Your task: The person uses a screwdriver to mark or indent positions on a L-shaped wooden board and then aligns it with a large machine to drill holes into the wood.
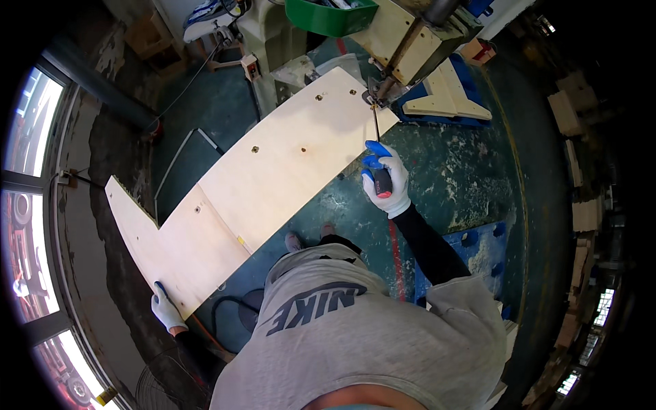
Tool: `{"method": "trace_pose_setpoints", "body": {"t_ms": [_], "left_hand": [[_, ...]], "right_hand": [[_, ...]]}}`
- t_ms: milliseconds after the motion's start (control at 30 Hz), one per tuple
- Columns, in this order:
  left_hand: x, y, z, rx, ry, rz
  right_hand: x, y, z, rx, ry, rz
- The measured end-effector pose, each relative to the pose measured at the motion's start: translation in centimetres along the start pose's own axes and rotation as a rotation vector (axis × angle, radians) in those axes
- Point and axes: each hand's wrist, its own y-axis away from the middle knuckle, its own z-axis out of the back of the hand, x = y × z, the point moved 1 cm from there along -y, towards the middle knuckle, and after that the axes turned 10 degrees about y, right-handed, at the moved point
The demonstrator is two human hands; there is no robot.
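A long pale plywood panel [287, 174] with an angled notch on its left side stretches diagonally in front of me. Several small round metal inserts or holes dot its face. My left hand [166, 309], in a white glove with blue fingertips, grips the panel's near left end, thumb on top and fingers hidden beneath. In my gloved right hand [391, 181] is a screwdriver [383, 184] with a black and red handle. Its thin shaft points away over the panel's far right end, its tip beside the machine's head [376, 96]. That contact is too small to make out.
A green bin [331, 19] sits at the back on the machine [410, 41]. Cut plywood pieces [447, 96] rest on a blue pallet behind right. Another blue pallet [478, 256] lies right of me. Windows line the left wall; stacked wood [586, 215] stands far right.
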Motion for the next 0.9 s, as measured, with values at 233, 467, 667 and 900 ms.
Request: {"method": "trace_pose_setpoints", "body": {"t_ms": [233, 467, 667, 900], "left_hand": [[0.1, 0.3, 0.2, -0.013, -0.039, -0.016], [-0.4, 0.6, 0.1, -0.009, -0.074, 0.004], [-0.8, 0.8, 0.2, -0.009, -0.089, -0.014], [-1.8, 1.2, -0.5, -0.017, -0.048, 0.02]], "right_hand": [[-0.6, -1.1, -0.3, -0.01, 0.067, 0.031], [-1.0, -1.2, -0.5, -0.005, 0.066, 0.04], [-2.3, -1.8, -0.3, 0.09, 0.178, 0.157], [-11.1, -1.2, 8.4, 0.43, 0.513, 0.325]]}}
